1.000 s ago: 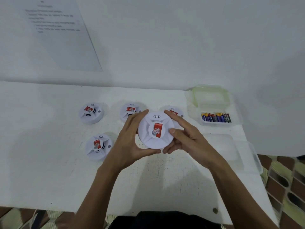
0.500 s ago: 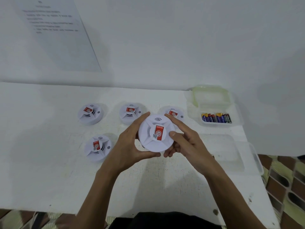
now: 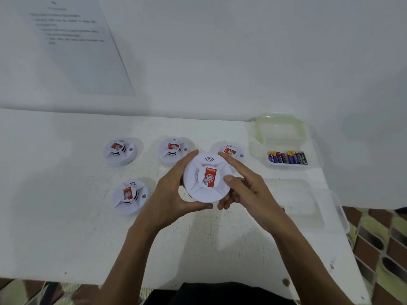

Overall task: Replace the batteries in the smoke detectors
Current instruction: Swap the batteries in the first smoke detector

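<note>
Both hands are gripping the raised smoke detector (image 3: 207,178): left hand (image 3: 174,194) cupping its rim, right hand (image 3: 246,190) pinching opposite, face upward.

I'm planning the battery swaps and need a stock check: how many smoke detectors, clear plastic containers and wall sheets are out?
Smoke detectors: 5
Clear plastic containers: 2
Wall sheet: 1
Total: 8, leaving out the batteries, which are too tightly packed to count.
</note>
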A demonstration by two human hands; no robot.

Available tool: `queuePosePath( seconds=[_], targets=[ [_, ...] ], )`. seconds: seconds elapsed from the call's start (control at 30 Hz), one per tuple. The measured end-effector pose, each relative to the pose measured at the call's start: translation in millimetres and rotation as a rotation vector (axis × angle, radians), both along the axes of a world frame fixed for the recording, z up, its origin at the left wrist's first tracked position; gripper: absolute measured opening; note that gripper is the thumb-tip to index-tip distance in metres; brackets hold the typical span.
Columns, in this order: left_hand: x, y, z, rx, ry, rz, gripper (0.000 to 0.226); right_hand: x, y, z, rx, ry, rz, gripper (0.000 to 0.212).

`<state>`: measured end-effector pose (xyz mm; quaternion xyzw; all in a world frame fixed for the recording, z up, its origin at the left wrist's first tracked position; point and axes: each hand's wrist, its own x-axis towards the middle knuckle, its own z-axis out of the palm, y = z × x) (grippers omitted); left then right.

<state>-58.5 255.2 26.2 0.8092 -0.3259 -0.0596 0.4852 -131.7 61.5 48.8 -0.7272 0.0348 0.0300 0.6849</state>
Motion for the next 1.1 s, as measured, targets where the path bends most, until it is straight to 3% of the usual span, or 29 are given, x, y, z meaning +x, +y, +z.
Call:
queuePosePath(
  seconds=[0.37,0.6,0.8,1.1],
  targets=[
    [-2.1,-0.2,-1.2,0.01,0.034,-0.009,0.096,-1.7,1.0,-3.6,0.013,-0.02,-0.008,0.046],
    [-2.0,4.5,6.6,-0.011,0.149,-0.071,0.099,-4.3,-2.8,-1.7,0.044,0.03,0.027,0.052],
    [-0.3,6.5,8.3,-0.028,0.208,-0.094,0.097,-8.5,-4.5,-2.5,-0.1,0.039,0.149,0.092],
    [0.9,11.2,8.3,0.002,0.237,-0.115,0.093,-6.4,-4.4,-5.7,-0.306,0.02,0.147,0.092]
  ],
)
